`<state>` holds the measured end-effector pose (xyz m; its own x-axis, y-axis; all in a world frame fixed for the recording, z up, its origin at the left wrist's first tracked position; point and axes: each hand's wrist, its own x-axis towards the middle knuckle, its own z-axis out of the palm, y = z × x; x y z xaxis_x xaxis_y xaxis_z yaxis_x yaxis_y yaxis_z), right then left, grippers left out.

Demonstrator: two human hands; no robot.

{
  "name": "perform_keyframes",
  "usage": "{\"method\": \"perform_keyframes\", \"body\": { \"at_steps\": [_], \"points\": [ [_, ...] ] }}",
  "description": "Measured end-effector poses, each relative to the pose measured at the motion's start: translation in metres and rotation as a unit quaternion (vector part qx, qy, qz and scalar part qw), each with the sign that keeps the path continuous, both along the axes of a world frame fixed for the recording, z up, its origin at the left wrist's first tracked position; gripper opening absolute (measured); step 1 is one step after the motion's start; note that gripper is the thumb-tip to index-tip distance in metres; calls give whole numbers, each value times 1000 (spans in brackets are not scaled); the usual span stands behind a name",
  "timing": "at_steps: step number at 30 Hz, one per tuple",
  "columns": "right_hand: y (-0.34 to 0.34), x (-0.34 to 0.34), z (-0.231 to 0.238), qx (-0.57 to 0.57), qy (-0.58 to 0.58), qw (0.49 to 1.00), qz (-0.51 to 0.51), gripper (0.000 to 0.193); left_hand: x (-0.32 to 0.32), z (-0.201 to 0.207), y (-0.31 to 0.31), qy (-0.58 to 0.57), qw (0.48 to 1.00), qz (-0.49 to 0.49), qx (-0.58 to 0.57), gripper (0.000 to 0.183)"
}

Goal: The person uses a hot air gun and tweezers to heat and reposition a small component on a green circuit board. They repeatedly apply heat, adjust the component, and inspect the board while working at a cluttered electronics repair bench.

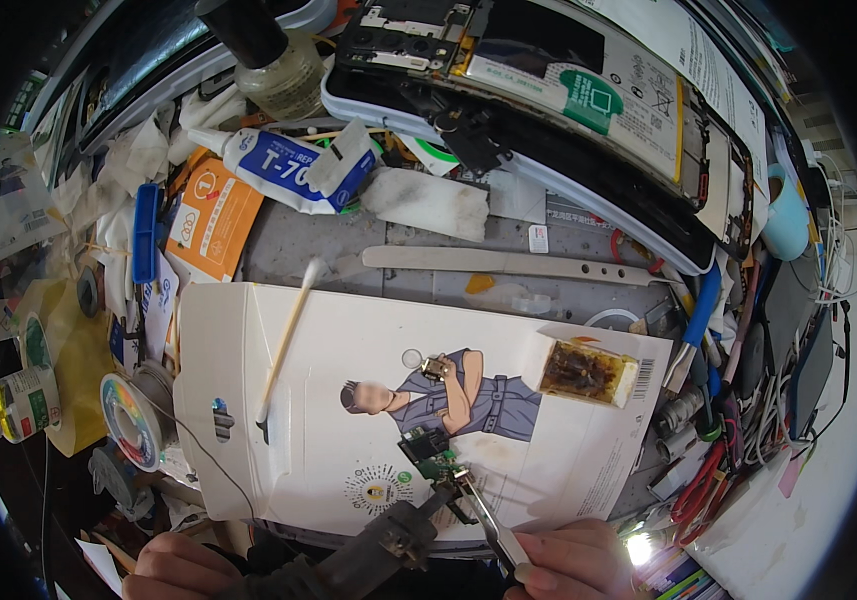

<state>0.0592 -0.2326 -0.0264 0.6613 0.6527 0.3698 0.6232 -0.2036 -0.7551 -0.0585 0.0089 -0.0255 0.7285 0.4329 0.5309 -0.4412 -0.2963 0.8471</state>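
Observation:
At the lower left edge, my left hand (184,565) is curled round the rear of a dark hot air gun (374,545); the grip itself is partly cut off. The narrow nozzle points up and right at a small green circuit board (432,462) over the white carton. From the lower right, my right hand (574,560) pinches silver tweezers (492,522), whose tips meet the board beside the nozzle. The flattened white carton (329,410) lies beneath, printed with a cartoon figure. On its right part sits a small block of brownish rosin flux (589,373).
A cotton swab (289,335) and a solder spool (136,420) are at the left. Beyond the carton lie a metal spatula (509,262), a blue-white glue tube (294,170) and an opened phone (569,80). Pliers and cables (704,490) crowd the right; a bottle (284,75) stands behind.

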Motion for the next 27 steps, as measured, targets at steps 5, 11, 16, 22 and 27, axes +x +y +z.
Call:
{"method": "perform_keyframes", "body": {
  "at_steps": [5, 11, 16, 22, 27],
  "points": [
    [0, 0, -1, 1, -6, 1000, 3, 24, 0, 1, 0, 10, 1000, -2, -2, 24],
    [1, 0, -1, 4, -9, 1000, -1, 24, 0, 1, 1, 12, 1000, -7, -1, 24],
    [2, 2, 0, -1, -10, 1000, 1, 25, -1, 1, 1, 4, 1000, -8, -12, 23],
    [1, 1, 1, -6, -5, 1000, 5, 26, 0, 1, 1, 11, 1000, -9, -5, 23],
    [-2, 1, -2, 5, -12, 1000, 11, 29, 0, 2, 2, 16, 1000, -17, -8, 23]
  ]
}}
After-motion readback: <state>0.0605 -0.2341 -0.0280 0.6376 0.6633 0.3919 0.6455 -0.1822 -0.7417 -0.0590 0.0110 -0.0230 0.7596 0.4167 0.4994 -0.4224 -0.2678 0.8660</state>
